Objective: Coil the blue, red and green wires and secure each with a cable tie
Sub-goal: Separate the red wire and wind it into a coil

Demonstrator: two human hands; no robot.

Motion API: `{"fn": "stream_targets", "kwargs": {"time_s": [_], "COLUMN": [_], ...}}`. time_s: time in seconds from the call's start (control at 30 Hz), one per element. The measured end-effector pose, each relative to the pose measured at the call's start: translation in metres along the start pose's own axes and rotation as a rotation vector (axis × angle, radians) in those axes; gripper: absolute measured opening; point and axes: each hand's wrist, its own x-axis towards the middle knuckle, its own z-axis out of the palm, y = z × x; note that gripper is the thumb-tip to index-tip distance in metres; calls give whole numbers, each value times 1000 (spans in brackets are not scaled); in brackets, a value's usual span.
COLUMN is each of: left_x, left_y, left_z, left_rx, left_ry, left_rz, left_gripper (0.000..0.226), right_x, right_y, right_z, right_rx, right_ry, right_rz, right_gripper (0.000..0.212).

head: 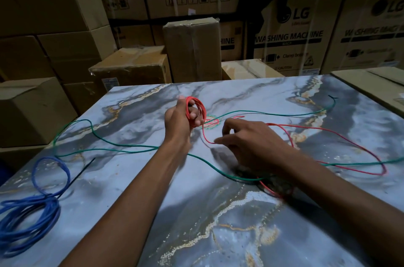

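Marble-patterned table [218, 234] ringed by stacked cardboard boxes [54, 4] beyond its far and left edges. Green wire [122, 145] lies uncoiled from left edge to right edge. Blue wire [28, 212], coiled, rests at the near left corner beside a black cable tie [82, 171]. Left hand [182, 118] grips the red wire [341, 135] coil around its fingers. Right hand [244, 137] pinches the trailing red strand above the table's centre.

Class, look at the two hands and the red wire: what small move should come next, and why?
Probably the right hand feeds another loop of red wire onto the coil in the left hand, since much of it lies loose on the table.
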Motion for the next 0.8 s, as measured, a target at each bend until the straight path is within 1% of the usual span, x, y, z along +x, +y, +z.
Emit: {"fn": "stream_targets", "kwargs": {"time_s": [0.07,0.17,0.23,0.3,0.4,0.47,0.57,0.67,0.8], "left_x": [-4,-13,-15,-16,-19,-20,-18,-20,-19], "left_y": [-3,-9,-11,-13,-18,-20,-19,-14,-10], "left_z": [2,4,5,6,7,8,9,9,7], "left_rx": [100,271,369,406,469,477,499,508,435], "left_ry": [-55,-150,-208,-279,-390,-431,-443,-443,-469], "left_rz": [44,111,175,218,239,237,223,190,82], "left_gripper": [42,42,41,43,46,44,46,48,46], "right_x": [4,9,9,8,6,6,5,3,0], "right_y": [-6,-13,-11,-7,1,8,20,30,39], "right_z": [-1,-4,-6,-8,-15,-19,-19,-17,-13], "right_rx": [99,194,212,203,176,141,81,157,237], "right_ry": [90,243,318,379,441,473,465,377,243], "right_rz": [-14,2,23,54,102,157,208,220,226], "right_gripper": [19,11,9,9,14,24,36,35,30]}}
